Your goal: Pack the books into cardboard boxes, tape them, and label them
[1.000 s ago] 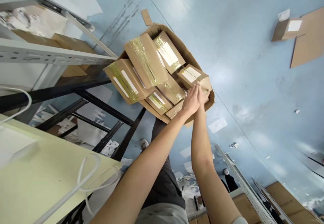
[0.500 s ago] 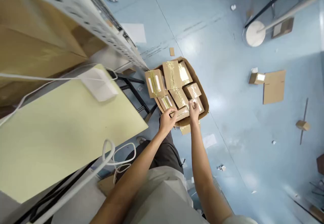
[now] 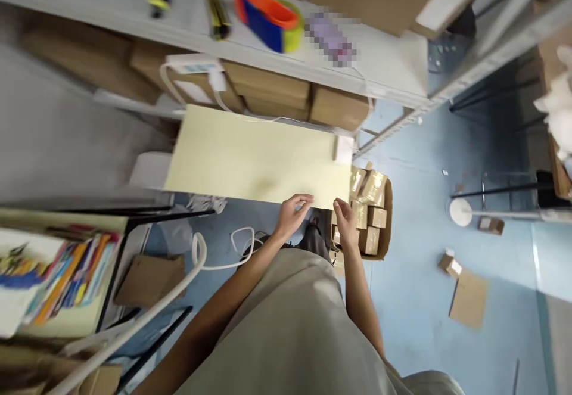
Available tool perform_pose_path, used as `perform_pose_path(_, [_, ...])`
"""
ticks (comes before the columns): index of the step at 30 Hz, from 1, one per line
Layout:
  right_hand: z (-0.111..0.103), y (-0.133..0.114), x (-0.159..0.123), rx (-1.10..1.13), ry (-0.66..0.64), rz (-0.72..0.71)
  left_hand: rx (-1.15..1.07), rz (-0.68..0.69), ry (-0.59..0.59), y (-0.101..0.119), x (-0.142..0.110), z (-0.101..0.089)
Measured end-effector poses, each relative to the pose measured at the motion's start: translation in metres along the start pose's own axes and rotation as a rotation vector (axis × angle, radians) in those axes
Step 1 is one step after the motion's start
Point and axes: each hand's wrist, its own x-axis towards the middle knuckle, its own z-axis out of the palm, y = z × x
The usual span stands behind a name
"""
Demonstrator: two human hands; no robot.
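Note:
My left hand (image 3: 292,216) hovers at the near edge of a pale yellow tabletop (image 3: 250,156), fingers loosely curved and apart, with nothing in it. My right hand (image 3: 346,228) hangs beside it, fingers relaxed and bent, also empty, just left of an open cardboard carton (image 3: 388,204) on the blue floor. The carton holds several small taped brown parcels (image 3: 373,189). Neither hand touches the carton or the parcels. My light trousers fill the lower middle of the view.
A grey shelf (image 3: 379,55) above the table carries an orange and blue tape dispenser (image 3: 268,16) and a utility knife (image 3: 217,5), with brown boxes (image 3: 268,88) underneath. A white cable (image 3: 201,252) loops below the table. Cardboard scraps (image 3: 467,296) lie on the floor at right.
Both hands have come off the parcels in the carton and pulled back, empty. My view has swung up from the floor to the table and shelf.

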Motion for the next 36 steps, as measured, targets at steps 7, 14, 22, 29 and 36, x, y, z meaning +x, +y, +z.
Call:
perform_pose_path(7, [0.164, -0.063, -0.060, -0.020, -0.305, -0.190, -0.186, 0.060, 0.349, 0.018, -0.033, -0.160])
perform_pose_path(14, [0.277, -0.109, -0.096, -0.119, -0.588, -0.308, -0.360, 0.072, 0.661, 0.027, -0.050, -0.260])
perform_pose_path(22, [0.428, -0.153, -0.118, -0.158, -0.988, -0.310, -0.343, 0.179, 1.095, 0.034, -0.070, -0.377])
perform_pose_path(29, [0.553, -0.161, -0.155, -0.246, -1.415, -0.319, -0.405, 0.159, 1.584, 0.019, -0.119, -0.458])
perform_pose_path(36, [0.648, -0.098, -0.205, -0.412, -1.558, -0.256, -0.305, -0.098, 1.876, -0.027, -0.183, -0.513])
